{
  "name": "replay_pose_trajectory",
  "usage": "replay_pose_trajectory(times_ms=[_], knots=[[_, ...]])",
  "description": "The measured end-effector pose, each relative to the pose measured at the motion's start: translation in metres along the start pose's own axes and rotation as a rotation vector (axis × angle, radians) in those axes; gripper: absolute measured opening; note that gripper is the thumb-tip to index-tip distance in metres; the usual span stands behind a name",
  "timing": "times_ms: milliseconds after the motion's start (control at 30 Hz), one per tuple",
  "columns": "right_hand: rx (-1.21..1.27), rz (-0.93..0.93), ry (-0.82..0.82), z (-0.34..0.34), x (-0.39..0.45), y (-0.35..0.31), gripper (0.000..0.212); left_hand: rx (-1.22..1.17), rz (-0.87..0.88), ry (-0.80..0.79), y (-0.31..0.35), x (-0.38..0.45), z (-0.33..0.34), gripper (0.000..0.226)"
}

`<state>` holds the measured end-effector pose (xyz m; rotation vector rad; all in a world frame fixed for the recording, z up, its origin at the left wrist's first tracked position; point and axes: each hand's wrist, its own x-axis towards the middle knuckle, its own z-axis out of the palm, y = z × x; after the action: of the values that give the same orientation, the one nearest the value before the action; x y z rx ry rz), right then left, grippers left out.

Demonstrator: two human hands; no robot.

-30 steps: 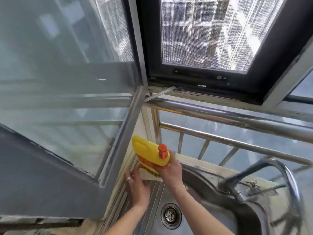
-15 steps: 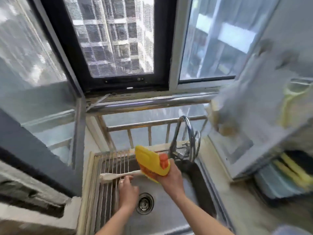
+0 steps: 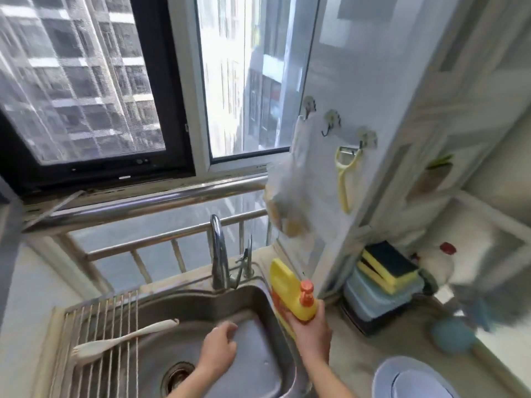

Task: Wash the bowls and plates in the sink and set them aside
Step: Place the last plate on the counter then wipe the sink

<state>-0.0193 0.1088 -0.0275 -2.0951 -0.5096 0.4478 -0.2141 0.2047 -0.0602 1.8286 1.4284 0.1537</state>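
Note:
My right hand (image 3: 311,334) grips a yellow detergent bottle (image 3: 287,285) with an orange cap, held over the right rim of the steel sink (image 3: 184,303). My left hand (image 3: 218,350) hovers over the sink basin with its fingers loosely curled, holding nothing. A pale blue plate (image 3: 413,379) lies on the counter at the bottom right. A white spoon-fork (image 3: 120,340) rests on the wire rack (image 3: 94,314) across the sink's left side. No bowl or plate is visible inside the sink.
The tap (image 3: 219,254) rises behind the sink. Yellow-and-black sponges (image 3: 389,265) sit on stacked blue containers at the right. A yellow peeler (image 3: 344,179) and a plastic bag (image 3: 287,193) hang on the white panel. A blue scrubber (image 3: 452,336) lies on the counter.
The view has swung right, from the window corner to the sink and counter. My right hand carried the bottle rightward to the sink's right rim. My left hand moved off the rack over the basin.

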Motion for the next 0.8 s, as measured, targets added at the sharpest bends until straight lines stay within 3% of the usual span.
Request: replay_pose_trajectory(times_ms=[167,333,500,567,633,800], knots=[[0.039,0.005,0.059,0.022,0.048,0.012,0.068,-0.035,0.009,0.007,0.03,0.034,0.035,0.04],[-0.185,0.026,-0.075,0.04,0.072,0.045,0.067,-0.01,-0.087,0.006,0.032,0.062,0.056,0.03],[-0.354,0.03,-0.086,0.044,0.081,0.049,0.073,0.041,-0.106,-0.066,0.032,0.07,0.076,0.028],[-0.444,0.15,-0.135,0.048,0.065,0.046,0.075,0.043,-0.138,-0.067,0.026,0.068,0.079,0.026],[-0.463,0.263,-0.216,0.052,0.041,0.047,0.062,0.031,-0.164,-0.061,0.021,0.064,0.079,0.025],[-0.477,0.043,-0.526,0.084,0.007,0.033,0.01,-0.054,-0.209,0.018,-0.001,0.055,0.049,0.026]])
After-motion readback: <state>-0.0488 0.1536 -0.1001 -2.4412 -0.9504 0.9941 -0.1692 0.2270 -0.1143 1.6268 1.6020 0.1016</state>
